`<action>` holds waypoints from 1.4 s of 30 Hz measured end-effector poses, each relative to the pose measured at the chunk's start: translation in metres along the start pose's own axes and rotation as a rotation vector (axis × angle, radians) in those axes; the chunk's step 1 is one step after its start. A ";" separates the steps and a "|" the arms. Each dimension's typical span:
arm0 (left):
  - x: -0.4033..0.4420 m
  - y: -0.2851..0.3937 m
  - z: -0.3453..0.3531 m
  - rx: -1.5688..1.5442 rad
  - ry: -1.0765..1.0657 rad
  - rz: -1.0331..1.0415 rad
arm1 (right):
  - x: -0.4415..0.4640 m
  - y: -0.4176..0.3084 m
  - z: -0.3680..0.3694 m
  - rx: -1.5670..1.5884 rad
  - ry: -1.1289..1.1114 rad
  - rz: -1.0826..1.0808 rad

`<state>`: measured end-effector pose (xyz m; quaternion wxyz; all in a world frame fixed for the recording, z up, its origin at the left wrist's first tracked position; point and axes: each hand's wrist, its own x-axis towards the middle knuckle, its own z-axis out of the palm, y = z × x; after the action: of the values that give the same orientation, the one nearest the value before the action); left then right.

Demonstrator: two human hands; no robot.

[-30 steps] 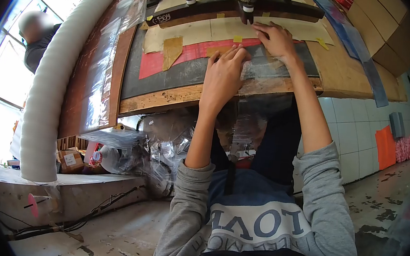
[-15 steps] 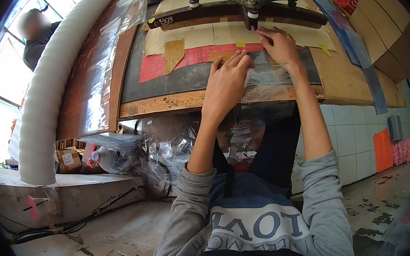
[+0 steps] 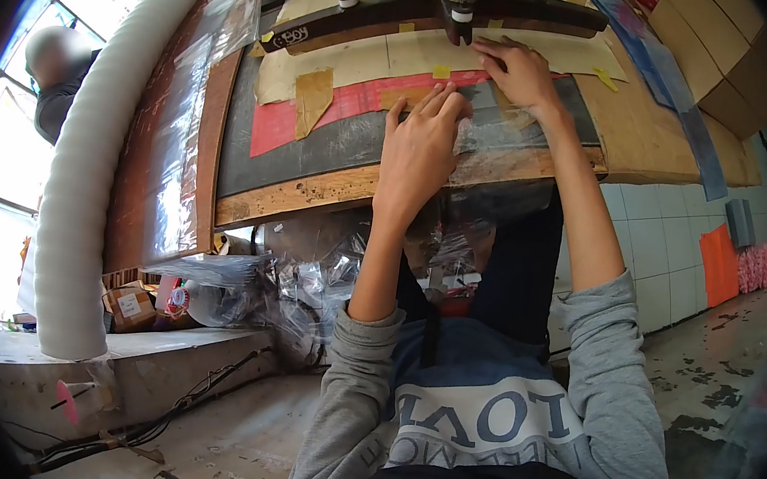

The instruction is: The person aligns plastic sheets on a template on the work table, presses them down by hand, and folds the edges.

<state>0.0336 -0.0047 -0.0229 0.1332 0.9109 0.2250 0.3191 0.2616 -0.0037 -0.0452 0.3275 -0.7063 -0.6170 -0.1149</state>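
Note:
My left hand [image 3: 422, 142] rests on clear plastic film [image 3: 491, 130] over the dark work surface [image 3: 337, 150], its fingers apart and slightly bent at the edge of the red sheet [image 3: 270, 127]. Farther up and to the right, my right hand [image 3: 517, 72] lies with spread fingers on the cream strip [image 3: 355, 59], its index fingertip near the tip of the black metal bar frame [image 3: 422, 29]. Neither hand is seen gripping anything. Brown tape [image 3: 312, 101] and a small yellow tape piece [image 3: 442, 72] sit on the sheets.
A long white foam roll [image 3: 85, 174] stands at the left, with a person [image 3: 55, 79] beyond it. Wooden edging [image 3: 300, 196] borders the work surface. Cardboard boxes [image 3: 728, 60] are at the upper right, above a blue strip [image 3: 701, 150]. Crumpled plastic [image 3: 305, 287] lies underneath.
The camera view has shifted slightly. Both hands keep nearly the same places on the sheets, with no clear change in what they touch.

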 end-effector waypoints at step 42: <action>0.002 0.010 -0.013 0.059 -0.115 -0.093 | -0.015 -0.029 -0.016 -0.046 -0.125 0.105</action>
<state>0.0298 -0.0113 -0.0086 0.1337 0.9199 0.2682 0.2529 0.2351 -0.0252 -0.0321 0.2778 -0.7507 -0.5956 -0.0674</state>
